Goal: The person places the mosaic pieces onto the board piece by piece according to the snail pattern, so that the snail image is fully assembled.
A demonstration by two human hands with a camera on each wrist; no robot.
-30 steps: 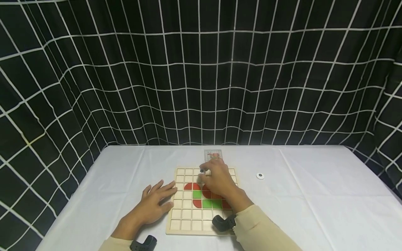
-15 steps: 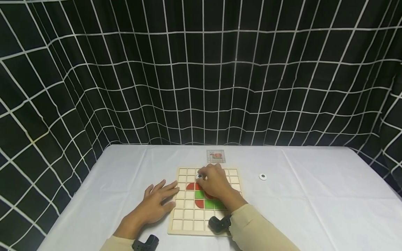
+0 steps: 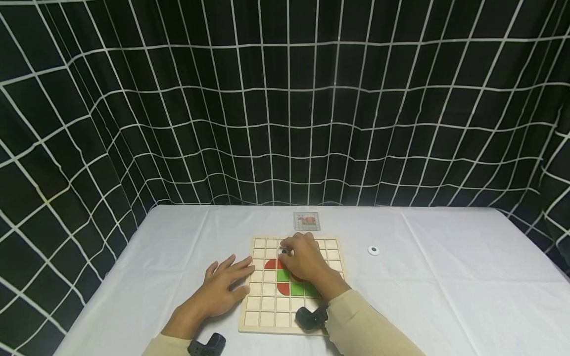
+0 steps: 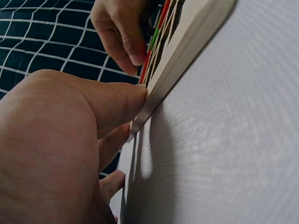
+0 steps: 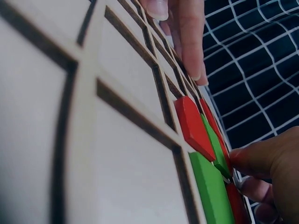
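A wooden grid board [image 3: 261,319] lies on the white table with red and green pieces set in some cells. My right hand [image 3: 305,257] reaches over its upper middle, thumb and fingers pinching a small white disc [image 3: 283,251] with a black dot. The disc is at the cells just above a red quarter-round piece [image 3: 270,264] and a green square [image 3: 283,275]. My left hand [image 3: 220,291] rests at the board's left edge with fingers spread, touching the rim. The right forearm hides part of the coloured pieces. In the right wrist view the disc is hidden.
A second white disc [image 3: 373,250] with a black dot lies on the table to the right of the board. Behind the board is a small clear card [image 3: 307,221] with a red and green picture. A black curtain [image 3: 311,109] with white grid lines surrounds the table.
My right hand has drawn back slightly from the card and lowered the disc from the top row towards the red pieces. The left hand stays at the board's edge.
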